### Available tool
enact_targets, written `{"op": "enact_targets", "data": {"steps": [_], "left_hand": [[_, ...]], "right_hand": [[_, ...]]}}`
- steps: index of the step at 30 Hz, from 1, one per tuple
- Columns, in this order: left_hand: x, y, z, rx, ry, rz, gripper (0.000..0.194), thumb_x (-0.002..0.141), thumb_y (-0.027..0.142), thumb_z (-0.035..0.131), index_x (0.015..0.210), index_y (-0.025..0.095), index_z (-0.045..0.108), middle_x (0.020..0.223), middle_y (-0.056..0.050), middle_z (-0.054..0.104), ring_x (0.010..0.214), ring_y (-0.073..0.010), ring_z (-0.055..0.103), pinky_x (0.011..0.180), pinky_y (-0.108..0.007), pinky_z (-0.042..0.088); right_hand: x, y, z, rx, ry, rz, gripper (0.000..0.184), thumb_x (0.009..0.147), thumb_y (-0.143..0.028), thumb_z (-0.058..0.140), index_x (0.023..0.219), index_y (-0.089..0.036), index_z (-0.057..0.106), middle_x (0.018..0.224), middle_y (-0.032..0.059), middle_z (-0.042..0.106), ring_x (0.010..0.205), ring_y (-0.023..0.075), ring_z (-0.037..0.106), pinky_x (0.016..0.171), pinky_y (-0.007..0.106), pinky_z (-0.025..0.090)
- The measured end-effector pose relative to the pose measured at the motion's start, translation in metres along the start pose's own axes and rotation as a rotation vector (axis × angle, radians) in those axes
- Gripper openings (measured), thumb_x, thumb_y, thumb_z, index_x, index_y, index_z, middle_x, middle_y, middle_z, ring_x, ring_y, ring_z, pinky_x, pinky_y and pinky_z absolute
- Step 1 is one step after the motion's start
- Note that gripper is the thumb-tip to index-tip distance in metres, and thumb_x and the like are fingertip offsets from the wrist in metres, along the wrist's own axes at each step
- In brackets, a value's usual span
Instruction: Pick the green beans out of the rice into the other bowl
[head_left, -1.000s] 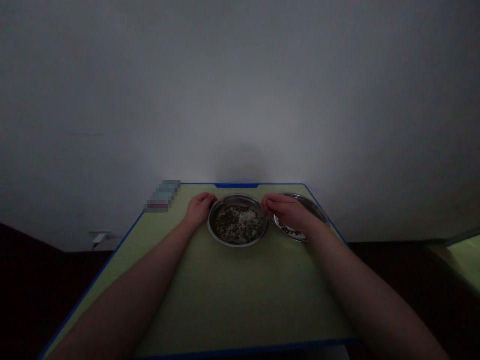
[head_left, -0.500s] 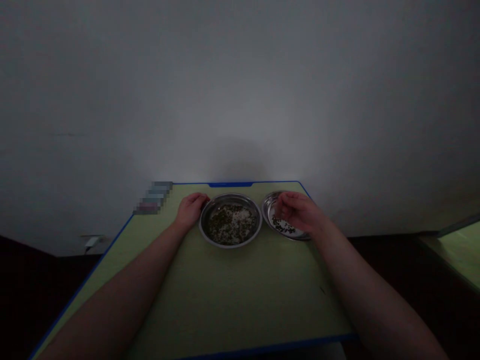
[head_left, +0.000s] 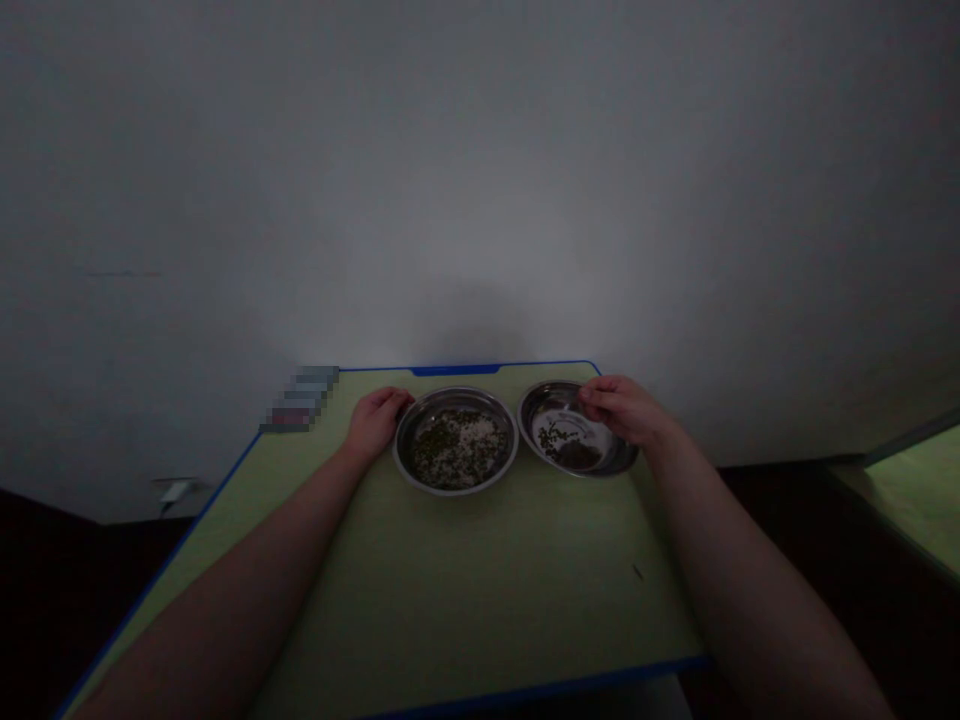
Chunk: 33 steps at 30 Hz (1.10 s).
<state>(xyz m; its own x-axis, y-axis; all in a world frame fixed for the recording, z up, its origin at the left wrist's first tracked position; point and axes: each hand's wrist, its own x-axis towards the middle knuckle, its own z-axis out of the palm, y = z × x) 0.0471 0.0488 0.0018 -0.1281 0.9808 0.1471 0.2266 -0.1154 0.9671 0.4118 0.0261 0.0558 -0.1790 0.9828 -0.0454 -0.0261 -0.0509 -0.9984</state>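
Note:
Two round metal bowls stand side by side on the table. In the left bowl (head_left: 457, 491) lies a mix of green beans (head_left: 439, 437), white grains that look like rice (head_left: 480, 434) and dark bits. My left hand (head_left: 375, 422) is closed at this bowl's far left rim, thumb and fingers together. The right bowl (head_left: 529, 425) holds some small dark-green beans (head_left: 553, 438) and a dark patch that may be a shadow. Over its far right side is my right hand (head_left: 626, 408), fingertips pinched together above the inside; what they hold, if anything, is hidden.
The table (head_left: 450, 600) is pale green with a blue edge. A blurred-out flat object (head_left: 300, 398) lies at its far left corner. A small dark sliver (head_left: 637, 572) is on the right of the tabletop. A wall (head_left: 480, 200) rises behind, with a white plug (head_left: 177, 491) low on the left.
My right hand has moved right, from the gap between the bowls, across the right bowl to its far right side. The left hand stays at the left bowl's rim. The view has shifted slightly.

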Motion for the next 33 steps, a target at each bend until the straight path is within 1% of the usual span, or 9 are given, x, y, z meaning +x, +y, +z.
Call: {"op": "enact_targets", "data": {"steps": [6,14,19,21,23,25,27,29,33], "left_hand": [[0.0,0.001,0.0,-0.01,-0.005,-0.015,0.027,0.07,0.041,0.054,0.064,0.016,0.063,0.055,-0.001,0.06,0.052,-0.0135,0.053,0.053,-0.024,0.042],[-0.002,0.002,0.0,0.033,0.006,0.001,0.028,0.071,0.041,0.052,0.064,0.017,0.063,0.055,-0.001,0.061,0.052,-0.014,0.053,0.053,-0.025,0.042],[-0.002,0.003,0.001,0.001,-0.005,0.012,0.029,0.07,0.042,0.053,0.064,0.015,0.063,0.057,-0.002,0.062,0.053,-0.0141,0.053,0.055,-0.025,0.042],[-0.003,0.004,0.001,-0.01,-0.011,0.014,0.029,0.07,0.041,0.053,0.064,0.015,0.063,0.056,-0.001,0.061,0.053,-0.0138,0.053,0.055,-0.025,0.042],[-0.003,0.004,0.002,-0.019,-0.009,0.008,0.028,0.069,0.041,0.054,0.064,0.015,0.063,0.056,-0.001,0.061,0.053,-0.0135,0.053,0.054,-0.025,0.042],[-0.002,0.003,0.002,-0.025,-0.009,0.005,0.028,0.069,0.041,0.054,0.064,0.015,0.063,0.055,-0.001,0.06,0.052,-0.0132,0.052,0.054,-0.025,0.041],[-0.002,0.003,0.002,-0.018,-0.012,0.009,0.028,0.07,0.041,0.054,0.064,0.015,0.063,0.054,0.0,0.059,0.052,-0.013,0.052,0.053,-0.024,0.041],[-0.002,0.003,0.002,0.0,-0.008,0.015,0.028,0.07,0.041,0.053,0.064,0.015,0.063,0.053,0.0,0.058,0.051,-0.013,0.051,0.052,-0.024,0.04],[-0.001,0.003,0.002,0.01,0.002,0.025,0.028,0.071,0.04,0.052,0.064,0.015,0.063,0.053,0.0,0.057,0.051,-0.0127,0.05,0.051,-0.023,0.039]], "right_hand": [[0.002,0.004,-0.01,-0.015,0.053,0.03,0.029,0.05,-0.034,0.078,0.061,-0.013,0.061,0.049,-0.0027,0.053,0.044,0.0065,0.043,0.044,0.023,0.03],[-0.005,-0.007,-0.008,-0.04,-0.021,-0.062,0.026,0.056,-0.035,0.075,0.067,-0.015,0.062,0.048,-0.0039,0.049,0.045,0.0071,0.04,0.044,0.023,0.027],[-0.011,-0.015,0.006,0.03,-0.085,-0.115,0.022,0.059,-0.033,0.073,0.068,-0.017,0.06,0.051,-0.0041,0.05,0.047,0.0075,0.041,0.046,0.023,0.028],[-0.006,-0.016,0.018,0.017,-0.113,-0.137,0.023,0.061,-0.034,0.072,0.069,-0.016,0.06,0.053,-0.004,0.051,0.048,0.0075,0.041,0.047,0.023,0.03],[0.004,-0.016,0.035,-0.085,-0.153,-0.146,0.024,0.062,-0.035,0.071,0.07,-0.016,0.061,0.056,-0.0031,0.053,0.049,0.0075,0.042,0.048,0.024,0.032],[0.017,-0.015,0.058,-0.286,-0.22,-0.147,0.023,0.064,-0.035,0.069,0.072,-0.014,0.063,0.06,-0.0013,0.057,0.052,0.0081,0.046,0.051,0.024,0.035],[0.029,-0.015,0.085,-0.551,-0.341,-0.175,0.021,0.068,-0.034,0.066,0.074,-0.014,0.066,0.066,0.0014,0.062,0.058,0.0098,0.051,0.057,0.024,0.038],[0.04,-0.014,0.114,-0.798,-0.439,-0.225,0.022,0.07,-0.032,0.063,0.082,-0.015,0.069,0.071,0.0024,0.066,0.061,0.0111,0.053,0.057,0.024,0.038],[0.053,-0.007,0.161,-1.182,-0.496,-0.362,0.025,0.069,-0.029,0.062,0.089,-0.019,0.072,0.078,0.0032,0.069,0.067,0.0143,0.058,0.06,0.024,0.039]]}}
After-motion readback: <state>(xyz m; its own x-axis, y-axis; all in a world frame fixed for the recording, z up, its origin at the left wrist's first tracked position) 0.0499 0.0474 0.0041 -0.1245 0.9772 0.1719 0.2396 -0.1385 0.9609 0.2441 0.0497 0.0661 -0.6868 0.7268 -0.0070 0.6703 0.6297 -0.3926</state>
